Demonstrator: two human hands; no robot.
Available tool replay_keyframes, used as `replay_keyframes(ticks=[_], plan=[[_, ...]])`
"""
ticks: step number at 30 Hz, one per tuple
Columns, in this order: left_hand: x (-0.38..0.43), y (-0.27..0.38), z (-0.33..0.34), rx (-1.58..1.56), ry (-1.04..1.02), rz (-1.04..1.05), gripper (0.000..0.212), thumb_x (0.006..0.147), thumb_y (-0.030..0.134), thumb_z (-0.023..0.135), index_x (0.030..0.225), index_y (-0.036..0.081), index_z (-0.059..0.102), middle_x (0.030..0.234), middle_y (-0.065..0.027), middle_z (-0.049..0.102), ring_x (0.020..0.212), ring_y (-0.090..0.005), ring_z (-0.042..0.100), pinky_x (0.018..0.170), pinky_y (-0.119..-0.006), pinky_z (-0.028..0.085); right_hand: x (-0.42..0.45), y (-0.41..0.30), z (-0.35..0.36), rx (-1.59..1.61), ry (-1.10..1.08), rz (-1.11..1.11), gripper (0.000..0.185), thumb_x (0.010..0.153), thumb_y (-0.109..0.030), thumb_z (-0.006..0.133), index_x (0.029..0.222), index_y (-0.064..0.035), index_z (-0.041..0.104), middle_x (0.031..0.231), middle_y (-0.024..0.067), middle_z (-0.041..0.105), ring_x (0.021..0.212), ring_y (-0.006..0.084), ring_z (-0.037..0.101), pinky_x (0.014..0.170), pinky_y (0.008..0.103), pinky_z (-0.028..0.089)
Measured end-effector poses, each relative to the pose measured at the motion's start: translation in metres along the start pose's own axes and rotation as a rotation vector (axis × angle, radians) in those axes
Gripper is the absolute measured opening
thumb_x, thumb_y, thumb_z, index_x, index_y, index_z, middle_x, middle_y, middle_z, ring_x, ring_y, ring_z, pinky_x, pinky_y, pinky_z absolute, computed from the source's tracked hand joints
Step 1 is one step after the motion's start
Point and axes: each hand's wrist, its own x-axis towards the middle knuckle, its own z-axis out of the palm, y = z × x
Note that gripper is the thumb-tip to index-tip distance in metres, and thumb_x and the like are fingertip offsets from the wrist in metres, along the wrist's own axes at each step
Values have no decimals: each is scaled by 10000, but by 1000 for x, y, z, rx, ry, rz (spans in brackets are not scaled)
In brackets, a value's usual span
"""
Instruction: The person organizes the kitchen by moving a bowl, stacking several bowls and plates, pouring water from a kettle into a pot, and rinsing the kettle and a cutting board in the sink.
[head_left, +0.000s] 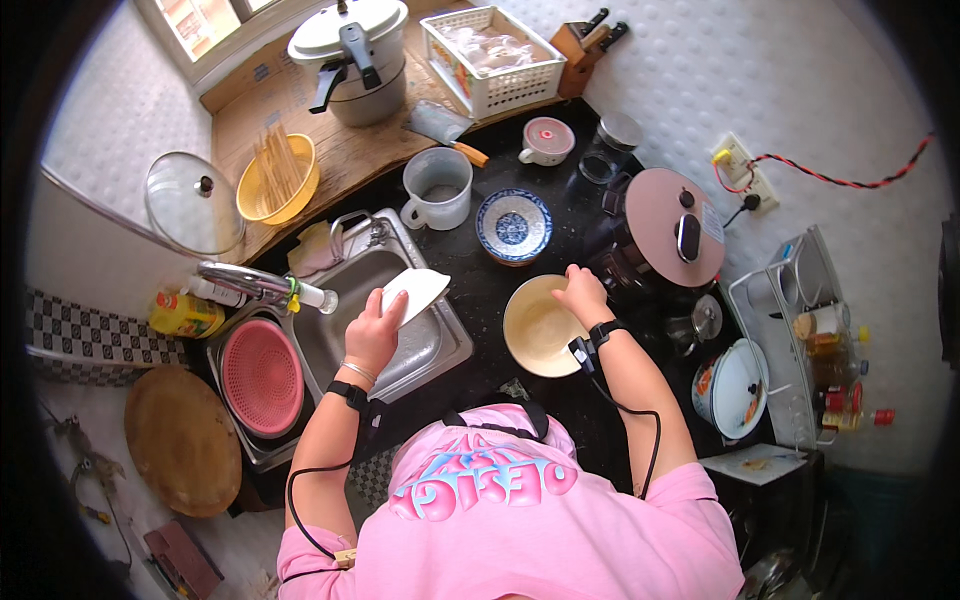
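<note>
My left hand (373, 330) grips a white ceramic bowl (417, 294), tilted on its side over the right part of the stainless steel sink (459, 346). On the black countertop, my right hand (583, 294) holds the rim of a cream-coloured round bowl (541, 330), thumb inside and fingers outside. The inside of this bowl looks bare. Just behind it stands a blue-and-white patterned bowl (514, 225). A translucent plastic measuring jug (439, 187) is to that bowl's left. The chrome faucet (259, 281) reaches over the sink from the left.
A pink colander (262, 377) sits in the left basin. A cleaver (442, 124), a pressure cooker (367, 82) and a yellow basket with chopsticks (300, 195) are at the back. On the right stand a lidded electric cooker (667, 225), an enamel pot (739, 390) and a rack of bottles (795, 330).
</note>
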Motion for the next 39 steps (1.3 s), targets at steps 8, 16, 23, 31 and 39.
replay_keyframes(ticks=[8, 16, 23, 31, 39], plan=[[-30, 8, 7, -63, 15, -124, 589, 742, 24, 613, 1299, 197, 530, 1210, -166, 552, 745, -345, 651, 605, -418, 541, -28, -14, -27, -177, -452, -129, 250, 807, -182, 577, 965, -68, 734, 993, 192, 692, 947, 352, 667, 816, 421, 534], [-117, -47, -29, -75, 5, -97, 611, 733, 5, 609, 1310, 182, 517, 1224, -185, 543, 751, -362, 651, 615, -432, 544, -101, -108, -52, -78, 568, -686, 393, 808, -148, 603, 1192, -63, 607, 736, 64, 635, 655, 212, 642, 549, 340, 496], [-170, -105, -63, -78, 15, -76, 626, 728, 2, 604, 1325, 160, 500, 1230, -194, 527, 791, -377, 646, 618, -438, 544, -160, -189, -64, -291, 859, -844, 544, 813, -111, 578, 1354, -164, 554, 655, -12, 390, 569, 154, 462, 509, 304, 415], [-195, -125, -74, -203, 127, -39, 611, 733, 16, 589, 1323, 144, 492, 1217, -184, 544, 828, -403, 636, 651, -458, 550, -211, -230, -74, -312, 1007, -797, 542, 811, -129, 605, 1324, -305, 582, 671, -14, 365, 569, 152, 432, 503, 293, 398], [-196, -116, -74, -248, 104, 57, 639, 708, 2, 588, 1329, 116, 490, 1246, -226, 531, 867, -415, 627, 693, -451, 540, -264, -222, -69, -317, 979, -600, 552, 831, -137, 584, 1355, -306, 546, 674, -9, 382, 566, 150, 457, 505, 292, 418]])
